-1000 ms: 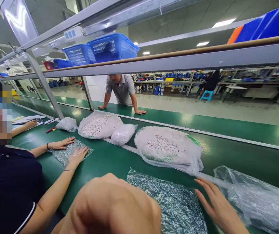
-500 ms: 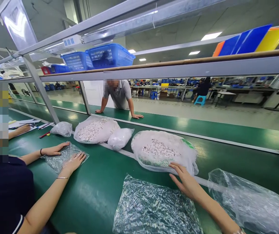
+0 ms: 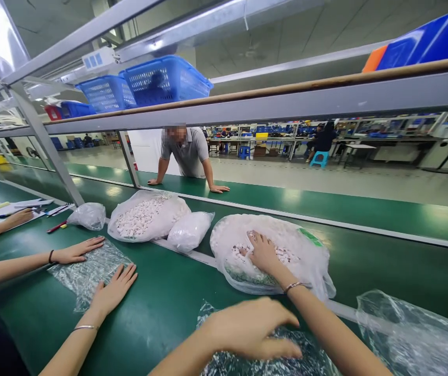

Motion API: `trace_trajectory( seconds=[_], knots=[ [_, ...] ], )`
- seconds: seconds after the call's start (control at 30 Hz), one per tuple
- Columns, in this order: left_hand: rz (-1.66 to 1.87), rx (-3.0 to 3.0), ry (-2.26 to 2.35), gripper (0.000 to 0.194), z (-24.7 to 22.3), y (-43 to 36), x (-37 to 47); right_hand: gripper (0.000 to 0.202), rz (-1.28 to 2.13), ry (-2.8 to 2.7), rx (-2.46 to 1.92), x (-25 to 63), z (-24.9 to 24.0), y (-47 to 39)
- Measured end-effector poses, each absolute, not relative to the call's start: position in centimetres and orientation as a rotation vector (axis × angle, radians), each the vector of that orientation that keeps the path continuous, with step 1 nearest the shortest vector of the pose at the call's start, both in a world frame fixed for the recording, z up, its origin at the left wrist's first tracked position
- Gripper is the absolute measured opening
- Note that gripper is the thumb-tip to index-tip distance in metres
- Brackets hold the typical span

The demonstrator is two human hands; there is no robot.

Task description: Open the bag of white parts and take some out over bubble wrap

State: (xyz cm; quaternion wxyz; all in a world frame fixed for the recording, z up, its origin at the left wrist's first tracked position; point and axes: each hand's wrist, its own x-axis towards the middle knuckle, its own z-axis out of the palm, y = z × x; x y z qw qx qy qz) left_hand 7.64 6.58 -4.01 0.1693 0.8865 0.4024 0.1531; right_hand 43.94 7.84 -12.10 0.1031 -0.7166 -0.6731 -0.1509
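Head view: resting right hand, with fingers spread, on bag lying lengthwise left to right, hovering left hand, thumb apart, above plastic.

Left forearm: rising from the bottom edge toward 2 o'clock.
Left hand: hovering knuckles-up and blurred, its fingers bending toward 3 o'clock, the thumb parting from them on the 4 o'clock side.
Right forearm: slanting in toward 10 o'clock.
Right wrist: lying at 1 o'clock from the left hand.
Right hand: reaching palm-down toward 11 o'clock, fingers spreading.
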Motion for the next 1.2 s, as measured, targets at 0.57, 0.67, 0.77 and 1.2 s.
trace_trajectory(
  seconds=[0.57,0.67,0.77,1.2],
  knots=[
    [1.081,1.933,0.815,0.036,-8.7,3.0,21.2,0.031,-0.254,-1.996,-2.271,45.4,-9.8,9.4],
    [1.01,1.694,0.68,0.03,-8.1,-1.0,21.5,0.03,-0.234,-1.989,-2.257,45.5,-9.4,9.1],
    [0.757,1.384,0.625,0.029,-8.2,-3.9,21.3,0.03,-0.213,-1.983,-2.233,45.4,-9.1,8.6],
    [0.573,0.208,0.51,0.026,-11.0,-7.6,22.1,0.031,-0.205,-1.954,-2.187,44.9,-8.4,7.3]
  ],
)
